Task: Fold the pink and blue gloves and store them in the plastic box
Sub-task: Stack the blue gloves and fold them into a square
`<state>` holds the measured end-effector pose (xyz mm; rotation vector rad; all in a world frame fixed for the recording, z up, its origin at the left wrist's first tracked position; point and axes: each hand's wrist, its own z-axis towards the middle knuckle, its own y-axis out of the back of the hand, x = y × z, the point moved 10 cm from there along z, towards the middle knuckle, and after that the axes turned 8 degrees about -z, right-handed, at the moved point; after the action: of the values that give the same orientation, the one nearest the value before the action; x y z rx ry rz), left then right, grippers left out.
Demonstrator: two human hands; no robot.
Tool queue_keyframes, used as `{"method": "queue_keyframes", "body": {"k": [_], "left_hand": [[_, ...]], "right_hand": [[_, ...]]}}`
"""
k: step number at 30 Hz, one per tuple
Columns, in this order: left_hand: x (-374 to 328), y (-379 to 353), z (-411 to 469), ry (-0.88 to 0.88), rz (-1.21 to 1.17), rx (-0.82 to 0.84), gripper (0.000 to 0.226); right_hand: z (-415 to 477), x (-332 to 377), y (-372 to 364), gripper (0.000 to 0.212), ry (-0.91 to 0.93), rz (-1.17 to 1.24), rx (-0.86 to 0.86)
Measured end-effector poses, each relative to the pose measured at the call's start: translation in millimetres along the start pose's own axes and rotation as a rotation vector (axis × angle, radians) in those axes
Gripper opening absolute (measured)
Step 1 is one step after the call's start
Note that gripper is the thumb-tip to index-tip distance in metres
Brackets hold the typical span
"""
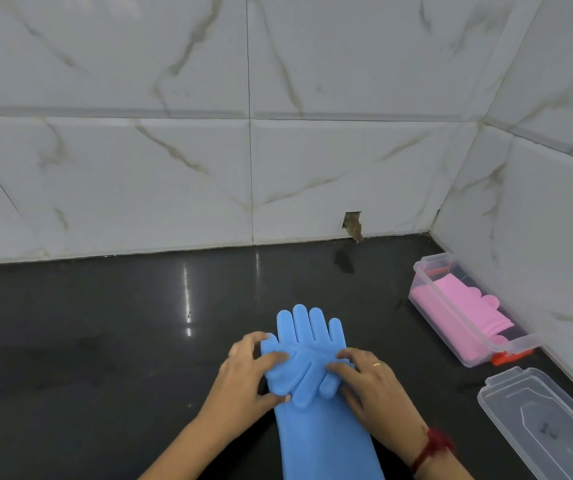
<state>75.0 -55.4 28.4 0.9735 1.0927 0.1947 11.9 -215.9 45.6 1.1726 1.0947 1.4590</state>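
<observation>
Two blue gloves (pixel 307 341) lie stacked on the black counter (pixel 105 341) in front of me, cuffs towards me. The upper glove's fingers are folded back over the palm, while the lower glove's fingers still point at the wall. My left hand (pixel 247 375) grips the folded part at its left edge. My right hand (pixel 368 382) presses its fingertips on the right edge of the fold. The pink gloves (pixel 451 299) lie folded inside the clear plastic box (pixel 458 320) at the right, by the side wall.
The box's clear lid (pixel 548 424) lies upside down on the counter at the lower right. A red latch (pixel 507 356) sticks out at the box's near end. Tiled walls close off the back and right; a small hole (pixel 353 226) sits at the back wall's foot.
</observation>
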Motion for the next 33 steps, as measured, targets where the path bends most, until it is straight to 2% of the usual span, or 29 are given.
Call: {"method": "queue_keyframes", "body": {"k": [2, 3, 6, 8, 10, 13, 16, 21, 24, 26, 29, 31, 33], "left_hand": [[-11, 13, 11, -0.110, -0.011, -0.061, 0.027], [-11, 19, 20, -0.115, -0.046, -0.087, 0.022], [-3, 34, 53, -0.011, -0.191, -0.151, 0.026], [11, 35, 78, 0.105, -0.199, -0.157, 0.031], [31, 24, 92, 0.234, -0.180, -0.105, 0.043], [52, 4, 93, 0.317, -0.262, -0.056, 0.043], [53, -7, 86, 0.259, -0.276, -0.055, 0.030], [39, 7, 84, 0.147, -0.310, -0.202, 0.024], [37, 13, 76, 0.185, -0.274, -0.274, 0.035], [31, 30, 62, 0.157, -0.246, -0.409, 0.043], [1, 45, 30, -0.036, -0.186, -0.468, 0.038], [-23, 25, 2, -0.177, -0.129, -0.327, 0.040], [-42, -16, -29, -0.284, -0.055, -0.082, 0.049]], "right_hand": [[10, -8, -2, 0.018, -0.018, 0.121, 0.010], [17, -14, -2, 0.012, -0.058, 0.193, 0.011], [38, -38, -4, 0.025, -0.245, 0.362, -0.017], [49, -51, -11, 0.022, -0.347, 0.423, 0.002], [53, -59, -18, 0.009, -0.398, 0.435, 0.027], [53, -65, -25, 0.015, -0.439, 0.433, 0.016], [52, -67, -24, 0.017, -0.465, 0.432, -0.029], [50, -68, -22, 0.012, -0.518, 0.361, -0.081], [42, -64, -17, 0.034, -0.556, 0.238, -0.082], [31, -58, -2, 0.047, -0.504, 0.233, -0.163], [-1, -38, 16, 0.044, -0.340, 0.247, -0.259], [-28, -17, 8, 0.044, -0.224, 0.229, -0.201], [-48, 8, -10, 0.051, -0.091, 0.194, -0.066]]}}
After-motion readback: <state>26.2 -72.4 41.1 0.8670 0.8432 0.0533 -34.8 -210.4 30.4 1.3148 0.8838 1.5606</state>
